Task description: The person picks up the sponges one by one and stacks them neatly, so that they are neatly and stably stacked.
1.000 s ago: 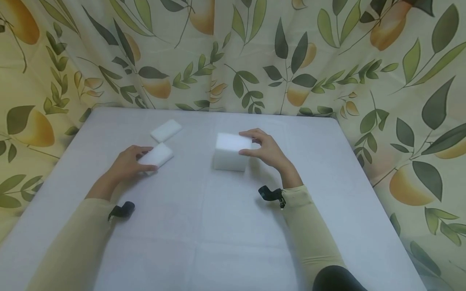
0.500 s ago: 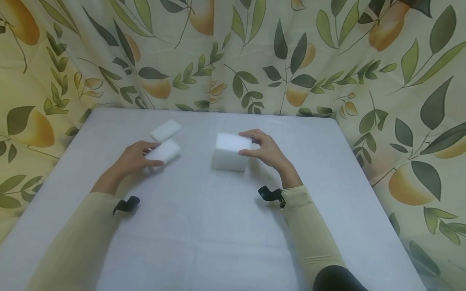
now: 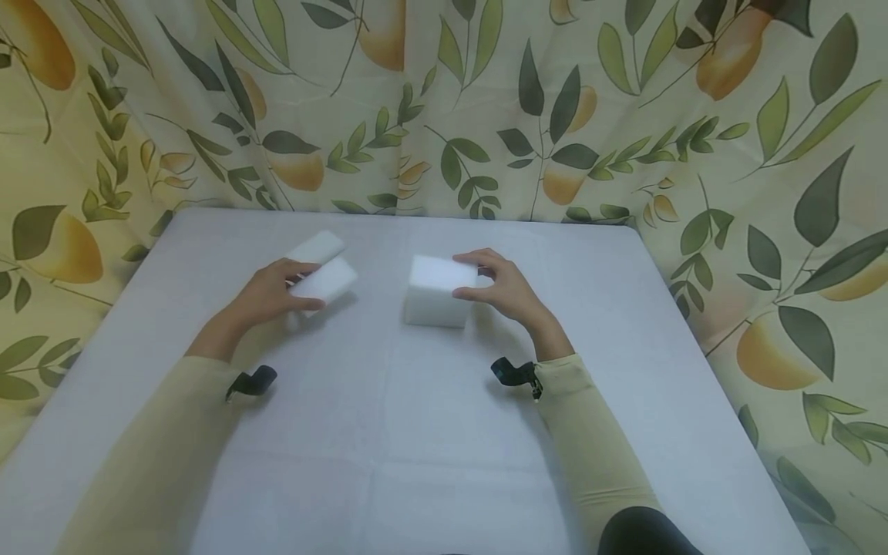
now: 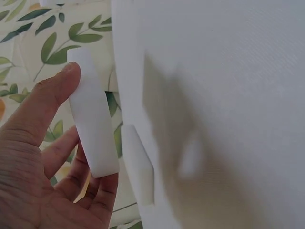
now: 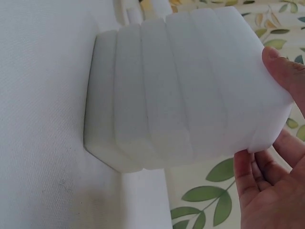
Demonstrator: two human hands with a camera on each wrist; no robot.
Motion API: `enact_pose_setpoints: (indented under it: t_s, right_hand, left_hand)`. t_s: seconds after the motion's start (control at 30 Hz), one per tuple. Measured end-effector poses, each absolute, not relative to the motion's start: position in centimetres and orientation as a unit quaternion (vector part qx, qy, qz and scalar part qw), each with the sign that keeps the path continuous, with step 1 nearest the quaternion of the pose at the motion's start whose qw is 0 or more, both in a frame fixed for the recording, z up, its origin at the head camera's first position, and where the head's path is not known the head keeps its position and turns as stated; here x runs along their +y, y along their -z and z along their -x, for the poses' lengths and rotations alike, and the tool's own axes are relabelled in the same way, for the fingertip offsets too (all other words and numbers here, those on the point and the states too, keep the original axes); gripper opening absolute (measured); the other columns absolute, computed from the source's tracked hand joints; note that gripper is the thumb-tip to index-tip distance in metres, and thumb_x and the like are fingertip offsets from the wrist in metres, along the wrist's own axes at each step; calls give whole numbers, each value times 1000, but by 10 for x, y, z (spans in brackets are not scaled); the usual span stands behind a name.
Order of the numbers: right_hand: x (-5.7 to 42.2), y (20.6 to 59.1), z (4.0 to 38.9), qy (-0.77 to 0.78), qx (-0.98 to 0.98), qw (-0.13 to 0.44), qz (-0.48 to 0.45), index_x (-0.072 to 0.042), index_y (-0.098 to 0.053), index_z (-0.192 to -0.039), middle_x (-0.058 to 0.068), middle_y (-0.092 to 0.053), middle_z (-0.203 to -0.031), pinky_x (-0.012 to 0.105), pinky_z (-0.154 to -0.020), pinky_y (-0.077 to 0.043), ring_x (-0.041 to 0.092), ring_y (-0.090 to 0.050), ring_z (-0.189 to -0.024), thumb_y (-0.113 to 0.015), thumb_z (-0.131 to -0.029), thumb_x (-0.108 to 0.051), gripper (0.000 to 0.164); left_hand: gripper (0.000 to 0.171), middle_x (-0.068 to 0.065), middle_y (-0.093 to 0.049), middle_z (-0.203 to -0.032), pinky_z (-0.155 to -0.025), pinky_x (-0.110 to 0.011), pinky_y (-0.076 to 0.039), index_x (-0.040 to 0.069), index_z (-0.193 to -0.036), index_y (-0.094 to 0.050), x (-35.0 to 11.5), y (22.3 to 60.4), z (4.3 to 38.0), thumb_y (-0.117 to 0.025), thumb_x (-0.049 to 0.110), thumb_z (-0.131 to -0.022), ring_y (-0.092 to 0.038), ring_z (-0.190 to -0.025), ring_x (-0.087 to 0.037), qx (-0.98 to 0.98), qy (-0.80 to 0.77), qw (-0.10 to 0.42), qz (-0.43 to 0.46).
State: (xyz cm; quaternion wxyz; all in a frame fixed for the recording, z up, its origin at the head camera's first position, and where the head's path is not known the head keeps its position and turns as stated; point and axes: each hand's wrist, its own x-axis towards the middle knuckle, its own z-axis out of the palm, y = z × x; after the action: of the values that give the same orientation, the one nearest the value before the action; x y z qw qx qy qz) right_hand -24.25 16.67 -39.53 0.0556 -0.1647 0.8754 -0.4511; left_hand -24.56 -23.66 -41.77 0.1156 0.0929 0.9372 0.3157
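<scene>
My left hand (image 3: 262,297) pinches a white sponge block (image 3: 327,280) by its edges, thumb on one side and fingers on the other. In the left wrist view this sponge (image 4: 93,114) is off the table, its shadow falling on the cloth. Another white sponge (image 3: 315,246) lies flat just behind it, partly covered in the head view. Right of them stands a stack of several white sponges (image 3: 437,297). My right hand (image 3: 512,291) grips the top of that stack (image 5: 167,95) between thumb and fingers; the layers look roughly aligned, with small offsets.
The table (image 3: 388,401) wears a white cloth with faint creases. A curtain with a fruit and leaf print (image 3: 472,100) hangs close behind its far edge and along both sides. Black wrist cameras (image 3: 253,381) stick out from both sleeves.
My left hand has lifted its sponge and carried it right and farther back, and it now overlaps the lying sponge in the head view. My right hand has stayed on the stack.
</scene>
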Motion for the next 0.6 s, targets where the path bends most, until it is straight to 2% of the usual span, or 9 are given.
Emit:
enact_pose_setpoints:
  t_s: [0.2, 0.6]
  right_hand:
    - [167, 397, 244, 449, 876, 57, 164, -17, -60, -135, 4, -53, -137, 41, -115, -35, 23, -45, -131, -82, -81, -31, 60]
    - [167, 398, 245, 453, 875, 57, 164, -16, -60, -136, 5, -53, -137, 42, -115, -35, 24, -45, -130, -81, -81, -31, 61]
  left_hand:
    - [83, -18, -48, -139, -91, -50, -48, 13, -147, -46, -229, 411, 250, -80, 46, -78, -49, -123, -36, 936, -320, 108, -102]
    - [75, -15, -55, -133, -89, -45, -47, 13, -141, -54, -211, 398, 262, -83, 36, -77, -53, -119, -32, 927, -338, 73, -146]
